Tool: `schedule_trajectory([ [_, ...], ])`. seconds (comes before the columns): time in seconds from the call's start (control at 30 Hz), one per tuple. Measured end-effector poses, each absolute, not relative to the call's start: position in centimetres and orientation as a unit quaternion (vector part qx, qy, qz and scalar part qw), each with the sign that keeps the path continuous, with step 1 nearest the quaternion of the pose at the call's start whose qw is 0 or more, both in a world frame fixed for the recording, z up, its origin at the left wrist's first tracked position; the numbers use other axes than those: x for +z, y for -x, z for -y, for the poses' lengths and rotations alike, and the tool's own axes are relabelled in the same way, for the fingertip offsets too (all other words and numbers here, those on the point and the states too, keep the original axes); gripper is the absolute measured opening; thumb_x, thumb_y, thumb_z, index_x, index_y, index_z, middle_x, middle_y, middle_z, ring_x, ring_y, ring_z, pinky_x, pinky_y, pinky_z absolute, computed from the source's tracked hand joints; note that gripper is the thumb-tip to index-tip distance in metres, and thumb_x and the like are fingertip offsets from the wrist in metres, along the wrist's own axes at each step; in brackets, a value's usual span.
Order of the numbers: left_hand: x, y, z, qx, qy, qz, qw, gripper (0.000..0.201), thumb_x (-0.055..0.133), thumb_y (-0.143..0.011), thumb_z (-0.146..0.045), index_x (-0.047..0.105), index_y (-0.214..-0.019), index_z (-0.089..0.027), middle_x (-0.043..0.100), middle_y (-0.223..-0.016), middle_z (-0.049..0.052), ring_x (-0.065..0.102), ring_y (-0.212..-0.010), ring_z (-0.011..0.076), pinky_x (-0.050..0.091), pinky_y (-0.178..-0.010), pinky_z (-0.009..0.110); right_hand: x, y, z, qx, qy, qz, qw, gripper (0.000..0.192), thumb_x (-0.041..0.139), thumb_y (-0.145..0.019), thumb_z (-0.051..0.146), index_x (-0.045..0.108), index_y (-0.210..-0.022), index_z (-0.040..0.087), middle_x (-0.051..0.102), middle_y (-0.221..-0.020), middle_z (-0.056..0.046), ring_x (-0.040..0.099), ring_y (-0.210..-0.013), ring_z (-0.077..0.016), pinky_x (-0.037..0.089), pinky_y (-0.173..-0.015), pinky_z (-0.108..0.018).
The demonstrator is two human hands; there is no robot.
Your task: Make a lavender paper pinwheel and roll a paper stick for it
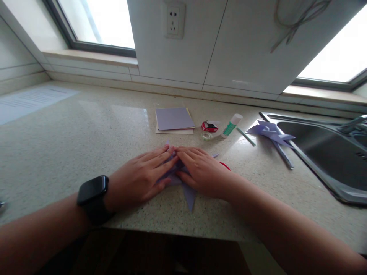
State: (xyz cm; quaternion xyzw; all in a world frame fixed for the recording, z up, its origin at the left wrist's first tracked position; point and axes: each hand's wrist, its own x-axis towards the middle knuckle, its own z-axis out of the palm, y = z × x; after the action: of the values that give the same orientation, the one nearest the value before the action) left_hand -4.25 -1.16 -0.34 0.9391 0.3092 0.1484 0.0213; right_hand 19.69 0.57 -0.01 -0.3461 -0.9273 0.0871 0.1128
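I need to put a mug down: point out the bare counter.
Bare: the counter between the left hand and the printed sheet. Crowded: paper stack, tape, glue stick and pinwheel before the sink.

Lilac folded paper (187, 194) — speckled beige counter (71, 149).

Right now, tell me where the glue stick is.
In the head view, the glue stick lies on the countertop, right of centre, between the red tape dispenser and the finished purple pinwheel by the sink.
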Motion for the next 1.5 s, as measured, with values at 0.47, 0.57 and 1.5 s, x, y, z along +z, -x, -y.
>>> schedule_trajectory([
  [0.47, 0.1, 5.0, 1.0, 0.174, -0.918, -0.341, 0.106, 0.062, 0.052, -0.101, -0.038, 0.034, -0.156, -0.016, 0.032, -0.164, 0.019, 0.035, -0.15, 0.0318, 0.038, -0.119, 0.054, 2.9, -23.4, -2.6, 0.272, 0.323, 0.897, 0.127, 0.042, 0.049, -0.104, 0.032, 0.05, -0.144, 0.02, 0.055, -0.15, -0.011, 0.05, -0.139, -0.0224, 0.04, -0.117, -0.045],
  [0.57, 0.3, 5.8, 0.6, 0.199, -0.906, -0.344, 0.146, 0.066, 0.054, -0.1, -0.046, 0.033, -0.156, -0.018, 0.032, -0.164, 0.017, 0.037, -0.149, 0.032, 0.037, -0.119, 0.054, 2.6, -24.3, -3.5, 0.303, 0.338, 0.878, 0.148, 0.044, 0.055, -0.1, 0.029, 0.05, -0.144, 0.024, 0.061, -0.142, -0.008, 0.058, -0.129, -0.0214, 0.047, -0.11, -0.042],
  [1.5, 0.3, 6.0, -2.1, 0.353, -0.683, -0.543, 0.339, 0.032, 0.065, -0.087, -0.048, 0.064, -0.099, -0.019, 0.071, -0.095, 0.006, 0.067, -0.085, 0.0222, 0.053, -0.077, 0.037, 0.9, -21.4, -4.8, 0.276, 0.462, 0.754, 0.377, 0.008, 0.065, -0.086, 0.028, 0.066, -0.089, 0.02, 0.069, -0.079, -0.001, 0.059, -0.069, -0.0136, 0.041, -0.06, -0.027],
])
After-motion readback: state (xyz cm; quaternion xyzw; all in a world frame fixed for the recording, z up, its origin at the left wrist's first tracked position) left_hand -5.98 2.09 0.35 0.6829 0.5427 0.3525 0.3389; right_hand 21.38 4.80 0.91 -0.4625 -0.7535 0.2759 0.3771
